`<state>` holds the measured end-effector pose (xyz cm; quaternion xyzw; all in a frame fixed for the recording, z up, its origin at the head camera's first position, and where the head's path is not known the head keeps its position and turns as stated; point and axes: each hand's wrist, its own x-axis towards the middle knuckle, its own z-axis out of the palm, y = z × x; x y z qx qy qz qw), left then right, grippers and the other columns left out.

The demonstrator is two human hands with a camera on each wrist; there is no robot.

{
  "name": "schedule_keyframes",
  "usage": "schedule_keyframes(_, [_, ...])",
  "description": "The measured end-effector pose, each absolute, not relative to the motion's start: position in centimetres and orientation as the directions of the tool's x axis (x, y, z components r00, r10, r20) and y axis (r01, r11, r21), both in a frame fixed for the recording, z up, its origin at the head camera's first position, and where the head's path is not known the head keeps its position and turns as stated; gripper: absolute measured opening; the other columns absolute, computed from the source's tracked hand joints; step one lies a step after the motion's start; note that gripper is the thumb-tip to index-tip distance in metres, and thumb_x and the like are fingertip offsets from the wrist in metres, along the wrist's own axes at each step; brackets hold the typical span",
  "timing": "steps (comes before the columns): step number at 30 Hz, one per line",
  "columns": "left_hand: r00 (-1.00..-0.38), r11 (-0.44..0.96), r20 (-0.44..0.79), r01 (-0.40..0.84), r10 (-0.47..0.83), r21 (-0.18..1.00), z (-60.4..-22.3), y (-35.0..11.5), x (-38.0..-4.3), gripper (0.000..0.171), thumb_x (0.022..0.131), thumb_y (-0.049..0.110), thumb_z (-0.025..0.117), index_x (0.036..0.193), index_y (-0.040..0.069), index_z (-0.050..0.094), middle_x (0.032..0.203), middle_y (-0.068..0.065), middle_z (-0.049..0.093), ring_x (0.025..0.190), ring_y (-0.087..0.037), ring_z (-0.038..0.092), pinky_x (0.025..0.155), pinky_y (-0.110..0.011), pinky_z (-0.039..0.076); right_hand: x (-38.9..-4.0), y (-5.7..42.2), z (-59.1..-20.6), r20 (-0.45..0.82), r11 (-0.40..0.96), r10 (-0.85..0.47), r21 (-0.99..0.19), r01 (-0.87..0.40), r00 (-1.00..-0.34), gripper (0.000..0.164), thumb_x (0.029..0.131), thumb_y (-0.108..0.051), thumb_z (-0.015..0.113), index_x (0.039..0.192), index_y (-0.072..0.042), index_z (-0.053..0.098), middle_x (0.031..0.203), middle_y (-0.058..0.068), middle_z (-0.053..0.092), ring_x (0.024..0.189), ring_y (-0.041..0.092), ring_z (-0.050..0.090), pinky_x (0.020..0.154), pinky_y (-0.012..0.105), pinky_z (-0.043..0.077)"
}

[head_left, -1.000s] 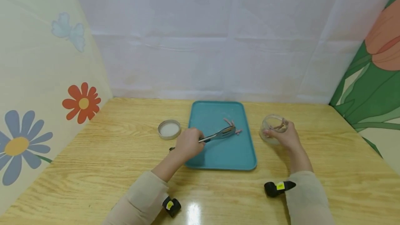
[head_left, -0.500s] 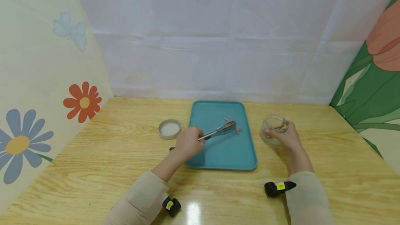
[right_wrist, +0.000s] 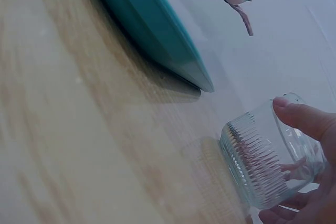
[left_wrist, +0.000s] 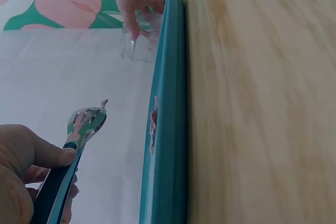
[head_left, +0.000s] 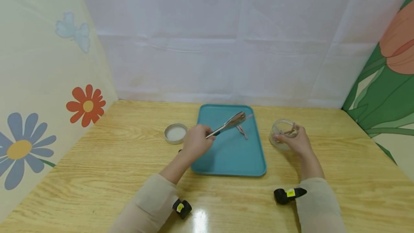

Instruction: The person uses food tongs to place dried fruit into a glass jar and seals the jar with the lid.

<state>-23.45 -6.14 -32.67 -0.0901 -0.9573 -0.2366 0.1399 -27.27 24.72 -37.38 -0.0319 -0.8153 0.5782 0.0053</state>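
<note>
The tray (head_left: 223, 159) stands on the table (head_left: 97, 175), its far edge near the white backdrop (head_left: 174, 64). Its near edge faces my forearms, with a stretch of table between. Along the right edge, a narrow strip of table separates the tray from the glass jar (right_wrist: 278, 135). On the opposite side, the round lid (head_left: 175, 133) lies just beside the left edge.

My left hand (head_left: 198, 141) reaches over the left edge of the tray and grips the tongs (head_left: 226, 124), thumb along the handle. The tongs are raised above the tray and angle from the left edge toward the far right corner. Their tips are close together, and a pink strip (right_wrist: 244, 20) projects beyond them; in the head view it crosses the right rim near that corner. Further pink strips (head_left: 242, 132) lie on the tray, near the right edge, below the tongs head and well ahead of my left hand.

My right hand (head_left: 299, 141) holds the glass jar from its right side, thumb at the rim. Reddish pieces show through the ribbed wall. The raised pink strip is to the left of this hand, across the tray's right edge.
</note>
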Motion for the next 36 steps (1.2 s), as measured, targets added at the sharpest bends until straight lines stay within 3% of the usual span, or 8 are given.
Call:
schedule_keyframes(7, [-0.938, 0.868, 0.331, 0.246, 0.101, 0.432, -32.0, -4.9, -23.8, 0.011, 0.075, 0.022, 0.066, 0.079, 0.012, 0.068, 0.068, 0.003, 0.058, 0.059, -0.013, 0.051, 0.047, -0.026, 0.038, -28.0, 25.3, -38.5, -0.011, 0.331, 0.066, -0.943, 0.032, -0.998, 0.119, 0.060, -0.042, 0.074, 0.135, -0.001, -0.008, 0.128, 0.026, 0.023, 0.112, 0.037, 0.032, 0.094, 0.047, 0.020])
schedule_keyframes(12, [-0.945, 0.855, 0.312, 0.240, 0.097, 0.461, -31.6, -3.8, -24.2, 0.011, 0.076, 0.023, 0.066, 0.080, 0.013, 0.068, 0.067, 0.004, 0.058, 0.058, -0.011, 0.050, 0.047, -0.026, 0.037, -27.1, 24.6, -37.0, -0.033, 0.346, 0.060, -0.937, 0.052, -0.998, 0.115, 0.065, -0.039, 0.073, 0.135, 0.001, -0.009, 0.131, 0.027, 0.018, 0.115, 0.038, 0.028, 0.094, 0.047, 0.019])
schedule_keyframes(18, [-0.945, 0.837, 0.309, 0.250, 0.103, 0.486, -31.2, -2.5, -24.6, 0.011, 0.076, 0.022, 0.066, 0.080, 0.013, 0.068, 0.067, 0.004, 0.058, 0.056, -0.011, 0.049, 0.045, -0.024, 0.036, -27.3, 24.7, -37.1, -0.047, 0.350, 0.075, -0.934, 0.070, -0.996, 0.117, 0.062, -0.040, 0.074, 0.135, 0.002, -0.007, 0.133, 0.027, 0.014, 0.118, 0.038, 0.021, 0.095, 0.047, 0.018])
schedule_keyframes(25, [-0.945, 0.829, 0.317, 0.244, 0.086, 0.504, -31.0, -0.6, -24.7, 0.011, 0.075, 0.024, 0.066, 0.081, 0.016, 0.069, 0.066, 0.006, 0.058, 0.051, -0.010, 0.047, 0.040, -0.023, 0.034, -27.7, 24.8, -37.6, -0.044, 0.366, 0.101, -0.927, 0.078, -0.994, 0.116, 0.062, -0.040, 0.074, 0.135, 0.002, -0.005, 0.134, 0.027, 0.013, 0.120, 0.039, 0.018, 0.095, 0.047, 0.018])
schedule_keyframes(36, [-0.960, 0.774, 0.270, 0.224, 0.071, 0.592, -31.0, 1.8, -24.7, 0.010, 0.074, 0.024, 0.067, 0.081, 0.016, 0.069, 0.063, 0.010, 0.059, 0.053, -0.007, 0.049, 0.042, -0.021, 0.035, -27.7, 24.9, -37.6, -0.044, 0.366, 0.088, -0.928, 0.073, -0.995, 0.114, 0.064, -0.039, 0.074, 0.135, 0.003, -0.006, 0.134, 0.028, 0.011, 0.120, 0.039, 0.017, 0.095, 0.047, 0.018])
